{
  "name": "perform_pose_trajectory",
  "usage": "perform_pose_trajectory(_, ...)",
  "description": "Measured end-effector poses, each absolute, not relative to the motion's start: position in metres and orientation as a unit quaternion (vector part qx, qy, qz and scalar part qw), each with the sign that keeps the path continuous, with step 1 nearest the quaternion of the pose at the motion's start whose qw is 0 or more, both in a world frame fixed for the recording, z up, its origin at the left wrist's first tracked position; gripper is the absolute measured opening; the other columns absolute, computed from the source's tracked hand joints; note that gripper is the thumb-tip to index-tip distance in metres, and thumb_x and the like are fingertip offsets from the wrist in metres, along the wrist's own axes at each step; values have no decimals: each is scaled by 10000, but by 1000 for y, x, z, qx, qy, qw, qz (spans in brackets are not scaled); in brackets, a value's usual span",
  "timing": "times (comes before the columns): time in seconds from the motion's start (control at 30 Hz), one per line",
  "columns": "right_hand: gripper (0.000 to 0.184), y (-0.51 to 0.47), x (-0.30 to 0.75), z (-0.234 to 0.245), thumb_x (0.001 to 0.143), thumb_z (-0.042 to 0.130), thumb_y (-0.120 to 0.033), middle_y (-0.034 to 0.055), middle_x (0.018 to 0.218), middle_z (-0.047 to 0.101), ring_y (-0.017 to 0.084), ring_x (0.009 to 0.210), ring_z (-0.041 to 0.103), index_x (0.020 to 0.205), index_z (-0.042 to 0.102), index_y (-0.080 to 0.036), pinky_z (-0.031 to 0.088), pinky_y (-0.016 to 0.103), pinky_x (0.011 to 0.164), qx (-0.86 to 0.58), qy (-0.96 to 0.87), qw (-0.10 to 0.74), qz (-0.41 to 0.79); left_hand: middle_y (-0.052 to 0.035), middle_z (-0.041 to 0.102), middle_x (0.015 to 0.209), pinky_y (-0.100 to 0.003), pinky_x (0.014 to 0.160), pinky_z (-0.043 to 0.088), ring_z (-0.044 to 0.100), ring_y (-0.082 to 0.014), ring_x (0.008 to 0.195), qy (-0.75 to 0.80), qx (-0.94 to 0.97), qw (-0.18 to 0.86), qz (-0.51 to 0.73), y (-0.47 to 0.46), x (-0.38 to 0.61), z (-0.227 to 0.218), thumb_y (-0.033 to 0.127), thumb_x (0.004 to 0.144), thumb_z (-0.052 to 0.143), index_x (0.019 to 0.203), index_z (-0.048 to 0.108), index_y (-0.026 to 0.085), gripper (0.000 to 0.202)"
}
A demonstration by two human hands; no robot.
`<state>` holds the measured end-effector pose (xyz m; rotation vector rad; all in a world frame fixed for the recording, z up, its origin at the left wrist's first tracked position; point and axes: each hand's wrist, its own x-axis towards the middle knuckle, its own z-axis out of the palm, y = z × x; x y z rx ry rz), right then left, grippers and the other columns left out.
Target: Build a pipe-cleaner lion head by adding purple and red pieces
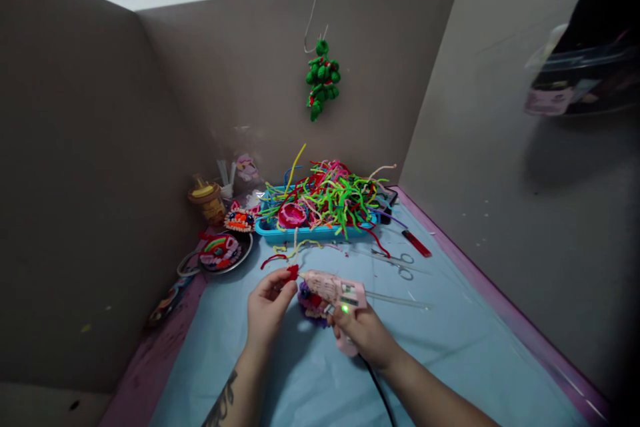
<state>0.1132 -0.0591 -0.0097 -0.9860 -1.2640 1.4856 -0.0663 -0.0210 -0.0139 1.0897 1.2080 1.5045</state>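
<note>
My left hand (270, 301) pinches a small red fuzzy piece (293, 272) between thumb and fingers. Wrapped round the handle of a pink hot glue gun (327, 285) is my right hand (364, 332). The gun's nozzle points left, its tip close to the red piece; whether they touch I cannot tell. A green light glows on the gun, and a clear glue stick (400, 300) juts from its back. Partly hidden behind the gun, a purple, pink and red fuzzy craft piece (311, 303) lies on the blue table cover (225, 360).
Behind my hands stands a blue tray (310, 235) heaped with pipe cleaners. Scissors (403, 263) and a red utility knife (417, 243) lie right. A metal dish (245, 250) with a rainbow craft sits left. Grey partitions surround the table; a green ornament (323, 80) hangs behind.
</note>
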Motion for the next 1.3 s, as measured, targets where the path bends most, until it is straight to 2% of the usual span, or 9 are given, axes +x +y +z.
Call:
perform_pose_trajectory(0.4, 503, -57, 112, -5, 687, 597, -670, -15, 513, 511, 116, 450, 421, 798, 644, -181, 351, 237, 442, -418, -489, 491, 587, -88, 714, 881, -300, 715, 539, 667, -211, 815, 496, 430, 446, 608, -20, -67, -17, 274, 616, 758, 846, 698, 143, 272)
perform_pose_trajectory(0.67, 478, -54, 116, -20, 703, 607, -633, 9, 572, 556, 142, 515, 490, 757, 615, -158, 390, 252, 499, -453, -415, 547, 568, -83, 713, 871, -295, 713, 533, 663, -203, 804, 487, 436, 451, 608, -20, -68, -17, 265, 622, 760, 835, 695, 144, 253)
perform_pose_trajectory(0.83, 470, -50, 117, -13, 698, 650, -578, -3, 594, 574, 125, 487, 478, 876, 616, -144, 375, 237, 469, -451, -333, 606, 564, -81, 711, 873, -287, 713, 528, 657, -193, 801, 483, 436, 452, 610, -20, -68, -19, 269, 636, 757, 841, 695, 147, 247)
perform_pose_trajectory(1.07, 454, -36, 118, -9, 658, 703, -544, -33, 571, 543, 95, 466, 472, 856, 580, -155, 360, 195, 428, -416, -176, 682, 575, -81, 712, 888, -284, 714, 529, 655, -193, 809, 485, 435, 455, 607, -20, -68, -19, 274, 639, 756, 842, 694, 152, 246)
perform_pose_trajectory(1.2, 374, -32, 119, -11, 650, 734, -446, -32, 622, 580, 99, 521, 506, 862, 573, -184, 399, 195, 473, -373, -120, 710, 584, -74, 712, 901, -272, 724, 524, 651, -188, 828, 485, 429, 459, 608, -20, -69, -21, 279, 644, 753, 847, 691, 158, 245)
perform_pose_trajectory(1.3, 384, -33, 120, -8, 597, 778, -365, -23, 679, 617, 112, 590, 544, 874, 572, -196, 433, 203, 533, -336, -108, 718, 600, -55, 713, 876, -246, 720, 517, 644, -158, 795, 485, 423, 457, 614, -19, -69, -20, 274, 642, 758, 856, 689, 169, 249)
